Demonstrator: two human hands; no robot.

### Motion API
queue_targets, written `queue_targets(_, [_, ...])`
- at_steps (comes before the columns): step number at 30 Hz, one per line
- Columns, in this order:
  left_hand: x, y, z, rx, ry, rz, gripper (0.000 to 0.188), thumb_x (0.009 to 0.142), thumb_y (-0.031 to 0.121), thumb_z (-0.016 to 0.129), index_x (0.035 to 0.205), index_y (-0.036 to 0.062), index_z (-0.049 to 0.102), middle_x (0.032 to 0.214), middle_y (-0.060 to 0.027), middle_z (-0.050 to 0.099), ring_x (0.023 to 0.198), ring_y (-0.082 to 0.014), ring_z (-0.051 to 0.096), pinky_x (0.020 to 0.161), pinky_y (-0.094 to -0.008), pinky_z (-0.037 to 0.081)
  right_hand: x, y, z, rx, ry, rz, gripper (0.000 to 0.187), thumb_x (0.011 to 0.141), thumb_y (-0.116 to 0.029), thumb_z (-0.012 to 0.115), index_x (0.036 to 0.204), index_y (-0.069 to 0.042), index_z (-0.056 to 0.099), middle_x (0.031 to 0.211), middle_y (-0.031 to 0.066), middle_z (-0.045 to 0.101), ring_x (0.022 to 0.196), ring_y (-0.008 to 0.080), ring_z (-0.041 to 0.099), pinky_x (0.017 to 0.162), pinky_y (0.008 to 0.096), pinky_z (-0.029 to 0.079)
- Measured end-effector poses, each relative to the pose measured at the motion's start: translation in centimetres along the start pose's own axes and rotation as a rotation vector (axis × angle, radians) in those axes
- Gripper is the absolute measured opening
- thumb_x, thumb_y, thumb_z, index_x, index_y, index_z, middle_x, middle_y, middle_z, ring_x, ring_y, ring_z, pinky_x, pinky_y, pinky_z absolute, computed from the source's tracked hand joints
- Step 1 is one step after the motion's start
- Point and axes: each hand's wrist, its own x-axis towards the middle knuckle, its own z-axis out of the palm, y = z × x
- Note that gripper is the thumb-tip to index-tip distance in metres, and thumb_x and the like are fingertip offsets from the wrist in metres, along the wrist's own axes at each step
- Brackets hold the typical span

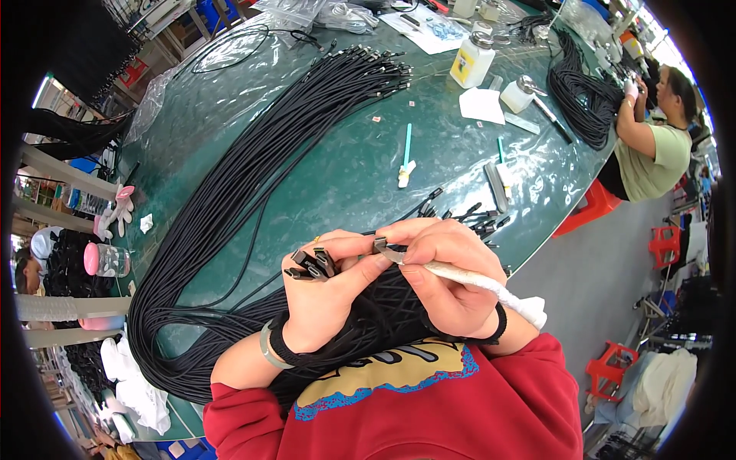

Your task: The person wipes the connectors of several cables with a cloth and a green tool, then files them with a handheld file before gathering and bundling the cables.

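My left hand (pixel 318 307) is closed around several black cables, whose plugs (pixel 313 264) stick out in a cluster between its fingers. One more plug (pixel 380 243) is pinched at the fingertips, near my right hand. My right hand (pixel 454 253) grips a scraper-like tool with a white wrapped handle (pixel 468 276). Its curved metal blade (pixel 394 254) touches or nearly touches the pinched plug; fingers partly hide the contact. Long black cables (pixel 230 172) lie in a thick looped bundle from the table's far side round to my lap.
A green-covered table (pixel 330 165) carries two white bottles (pixel 471 60) (pixel 518 93), a turquoise stick (pixel 407 146) and a grey tool (pixel 495 188). More cable ends (pixel 475 218) lie beyond my hands. At the right, a person (pixel 659 142) works beside another cable coil (pixel 579 100). Red stools (pixel 611 368) stand there.
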Motion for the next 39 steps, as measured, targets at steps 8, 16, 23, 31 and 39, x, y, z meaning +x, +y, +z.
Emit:
queue_targets(8, [0.0, 0.0, -0.1, 0.016, -0.010, -0.047, 0.014, 0.065, -0.004, 0.068, 0.077, -0.0022, 0.064, 0.065, 0.0001, 0.054, 0.053, -0.0032, 0.039, 0.046, -0.0188, 0.030, 0.1, -0.2, -0.5, -0.004, -0.036, 0.044, 0.003, 0.076, 0.002, 0.055, 0.076, 0.003, 0.053, 0.073, 0.0096, 0.054, 0.079, 0.0286, 0.060, 0.065, 0.0328, 0.049])
queue_targets(16, [0.0, -0.2, -0.1, -0.033, -0.014, -0.077, 0.012, 0.066, -0.002, 0.068, 0.077, -0.0026, 0.063, 0.067, -0.0003, 0.055, 0.054, -0.0033, 0.041, 0.047, -0.0184, 0.031, 0.0, -0.5, -0.7, -0.023, -0.054, 0.105, 0.004, 0.077, 0.001, 0.054, 0.075, 0.003, 0.052, 0.075, 0.0119, 0.056, 0.079, 0.0275, 0.061, 0.064, 0.0319, 0.049])
queue_targets(23, [0.1, 0.2, 0.0, -0.097, -0.005, -0.146, 0.010, 0.068, -0.001, 0.068, 0.077, -0.0017, 0.063, 0.071, -0.0022, 0.058, 0.058, -0.0040, 0.047, 0.050, -0.0180, 0.036, 0.0, -0.4, -1.1, -0.036, -0.071, 0.129, 0.006, 0.079, -0.002, 0.053, 0.075, 0.003, 0.051, 0.077, 0.0136, 0.056, 0.079, 0.0263, 0.061, 0.064, 0.0312, 0.049])
queue_targets(31, [0.3, 0.4, -0.2, -0.162, -0.084, -0.207, 0.012, 0.070, -0.001, 0.067, 0.081, -0.0011, 0.063, 0.074, -0.0033, 0.060, 0.064, -0.0071, 0.055, 0.057, -0.0189, 0.043, -0.2, -0.2, -0.8, 0.032, -0.006, 0.170, 0.009, 0.080, -0.003, 0.052, 0.075, 0.004, 0.051, 0.081, 0.0155, 0.057, 0.081, 0.0257, 0.060, 0.066, 0.0305, 0.048])
queue_targets(39, [0.4, 0.8, -0.3, -0.200, -0.052, -0.294, 0.016, 0.070, -0.004, 0.063, 0.085, -0.0034, 0.057, 0.081, -0.0113, 0.059, 0.071, -0.0169, 0.059, 0.066, -0.0273, 0.048, 1.6, 1.0, -2.8, -0.230, -0.019, 0.348, 0.008, 0.078, -0.005, 0.056, 0.076, 0.002, 0.055, 0.078, 0.0092, 0.061, 0.072, 0.0162, 0.060, 0.059, 0.0249, 0.045])
